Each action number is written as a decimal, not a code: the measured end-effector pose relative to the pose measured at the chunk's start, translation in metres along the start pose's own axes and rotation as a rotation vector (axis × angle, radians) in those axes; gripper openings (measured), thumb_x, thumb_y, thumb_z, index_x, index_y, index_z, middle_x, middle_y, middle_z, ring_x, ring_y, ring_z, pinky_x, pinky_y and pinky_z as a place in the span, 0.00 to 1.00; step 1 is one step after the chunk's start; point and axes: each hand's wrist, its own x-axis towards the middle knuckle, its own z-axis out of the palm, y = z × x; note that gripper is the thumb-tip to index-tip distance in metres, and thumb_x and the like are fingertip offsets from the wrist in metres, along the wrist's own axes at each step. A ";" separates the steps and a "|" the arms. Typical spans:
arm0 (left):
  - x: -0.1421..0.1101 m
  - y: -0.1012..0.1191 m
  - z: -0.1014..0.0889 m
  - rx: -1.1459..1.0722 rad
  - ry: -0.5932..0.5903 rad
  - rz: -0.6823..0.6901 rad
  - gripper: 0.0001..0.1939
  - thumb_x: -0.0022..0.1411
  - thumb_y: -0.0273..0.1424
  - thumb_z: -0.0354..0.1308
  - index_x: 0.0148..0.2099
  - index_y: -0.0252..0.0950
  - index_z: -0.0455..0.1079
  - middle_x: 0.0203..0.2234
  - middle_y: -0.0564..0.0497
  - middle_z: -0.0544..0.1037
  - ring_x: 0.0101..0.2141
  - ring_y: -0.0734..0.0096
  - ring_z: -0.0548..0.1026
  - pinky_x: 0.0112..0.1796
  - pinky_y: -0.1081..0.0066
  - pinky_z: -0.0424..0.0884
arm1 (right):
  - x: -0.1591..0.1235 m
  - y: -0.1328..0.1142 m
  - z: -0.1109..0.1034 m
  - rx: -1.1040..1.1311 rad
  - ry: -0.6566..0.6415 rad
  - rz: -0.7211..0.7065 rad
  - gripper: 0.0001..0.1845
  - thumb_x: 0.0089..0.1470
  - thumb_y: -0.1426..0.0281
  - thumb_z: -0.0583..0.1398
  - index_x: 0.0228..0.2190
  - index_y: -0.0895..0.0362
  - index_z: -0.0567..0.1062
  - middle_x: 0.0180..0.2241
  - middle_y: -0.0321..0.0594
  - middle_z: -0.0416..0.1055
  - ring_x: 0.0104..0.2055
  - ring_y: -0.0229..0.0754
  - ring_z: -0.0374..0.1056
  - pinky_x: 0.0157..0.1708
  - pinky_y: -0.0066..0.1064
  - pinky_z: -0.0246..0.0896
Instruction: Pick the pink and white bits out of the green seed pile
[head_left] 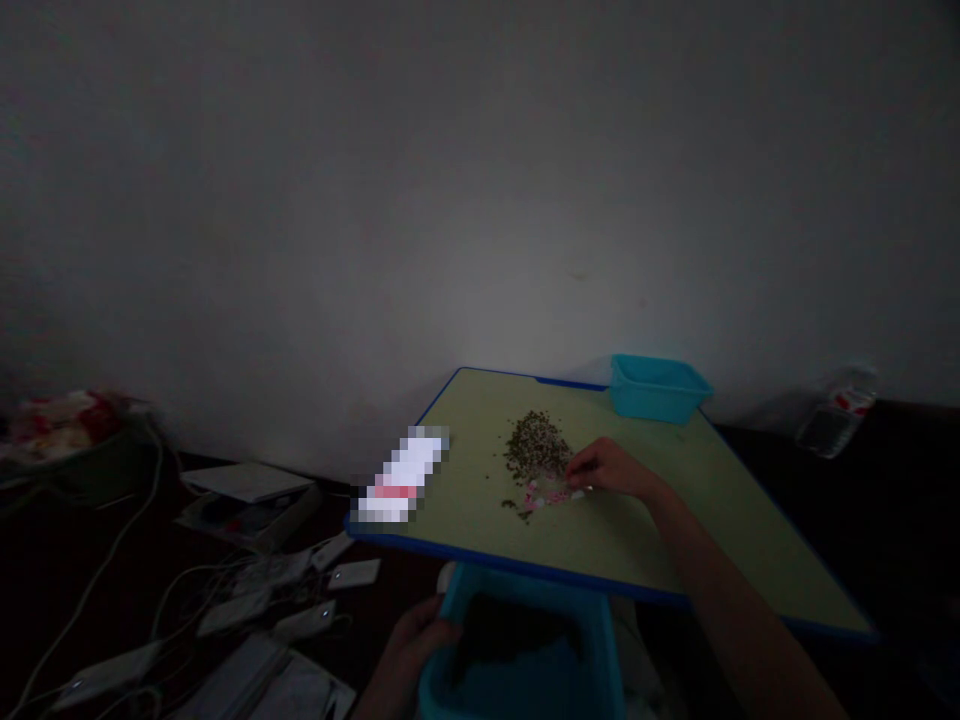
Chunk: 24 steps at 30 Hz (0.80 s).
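Observation:
My left hand [414,640] grips the left rim of a blue plastic bin [611,655] below the table's front edge. Dark material [517,628] lies inside that bin, too dim to identify. Over the table, my right hand [611,467] has its fingers pinched together at the right side of a heap of small brown and pale grains [536,445]. Whatever is between those fingertips is too small to make out. Just below the heap lie pink and white bits [547,495], close to the right fingertips. A few grains are scattered around them.
A second blue bin [660,390] stands at the table's [480,400] back right corner. A lit phone, blurred out [401,478], lies at the left edge. Power strips and cables [262,580] cover the floor at left. A plastic bottle [836,412] is at right by the wall.

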 end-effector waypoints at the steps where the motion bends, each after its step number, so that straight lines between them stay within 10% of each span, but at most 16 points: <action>1: -0.001 0.002 0.002 -0.005 -0.024 0.003 0.14 0.47 0.25 0.56 0.38 0.30 0.72 0.21 0.48 0.78 0.22 0.64 0.73 0.25 0.68 0.66 | 0.000 0.000 0.000 0.011 0.000 0.004 0.11 0.40 0.67 0.60 0.26 0.60 0.78 0.19 0.35 0.69 0.21 0.34 0.60 0.22 0.24 0.52; 24: -0.012 0.014 0.009 0.006 -0.050 0.025 0.13 0.49 0.25 0.54 0.39 0.31 0.72 0.22 0.49 0.78 0.25 0.63 0.74 0.28 0.67 0.68 | -0.002 -0.001 -0.001 0.052 0.005 0.048 0.12 0.39 0.66 0.61 0.27 0.60 0.79 0.19 0.35 0.70 0.21 0.34 0.61 0.21 0.24 0.52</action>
